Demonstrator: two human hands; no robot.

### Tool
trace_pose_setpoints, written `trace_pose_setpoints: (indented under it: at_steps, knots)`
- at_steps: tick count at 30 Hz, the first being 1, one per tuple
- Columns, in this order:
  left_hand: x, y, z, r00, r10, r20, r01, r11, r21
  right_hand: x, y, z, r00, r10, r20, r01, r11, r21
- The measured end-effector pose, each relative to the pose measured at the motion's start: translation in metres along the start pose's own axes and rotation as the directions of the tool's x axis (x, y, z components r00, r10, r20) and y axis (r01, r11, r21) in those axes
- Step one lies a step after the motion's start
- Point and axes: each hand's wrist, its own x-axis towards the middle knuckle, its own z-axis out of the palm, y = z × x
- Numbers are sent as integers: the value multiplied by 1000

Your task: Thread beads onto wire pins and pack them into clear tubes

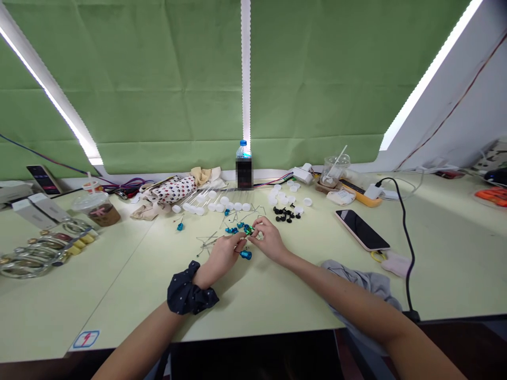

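Note:
My left hand [225, 252], with a dark scrunchie [189, 291] around its wrist, has its fingers pinched together. A small blue metal cylinder [246, 255] shows just below those fingertips, seemingly on a thin wire running into the pinch. Close on the right, my right hand [270, 241] is also closed in a pinch, its fingertips nearly meeting the left ones. What it holds is too small to make out. A shiny green piece [249, 230] sits at the fingertips; I cannot tell whether it is held. Just behind lie several blue metal parts [233, 230] and thin bent metal wires [206, 243].
White round caps [237, 206], clear tubes [202, 196] and black small parts [285, 214] lie farther back. A phone [362, 230], grey cloth [362, 279] and black cable [406, 237] are right. Bundled metal rings [43, 253] and a lidded cup [101, 208] stand left.

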Motion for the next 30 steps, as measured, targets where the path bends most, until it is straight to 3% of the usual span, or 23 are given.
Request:
trace_pose_setpoints:
  at_steps: [4, 7, 13, 17, 22, 26, 30]
  knots:
    - [1, 0, -1, 998, -54, 26, 56, 994, -91, -1, 0, -1, 997, -73, -8, 72, 994, -86]
    - [3, 1, -7, 997, 7, 76, 6, 986, -168, -2, 0, -1, 996, -88, 6, 88, 987, -134]
    - [6, -3, -16, 987, 60, 149, -13, 954, -299, -4, 1, 4, 991, 52, 127, -26, 979, -201]
    - [6, -5, -19, 985, 54, 161, 14, 920, -391, -3, 0, 2, 977, 40, 210, -42, 999, 5]
    - [7, -8, -24, 982, -24, 186, 106, 887, -449, -1, 0, -3, 939, 95, 330, -181, 953, 241]
    - [7, -10, -24, 975, -29, 222, 133, 875, -466, 0, 4, -3, 933, 120, 339, -223, 933, 284]
    - [7, -10, -21, 970, -20, 241, 136, 871, -473, 2, 6, -3, 968, 83, 235, -136, 966, 220]
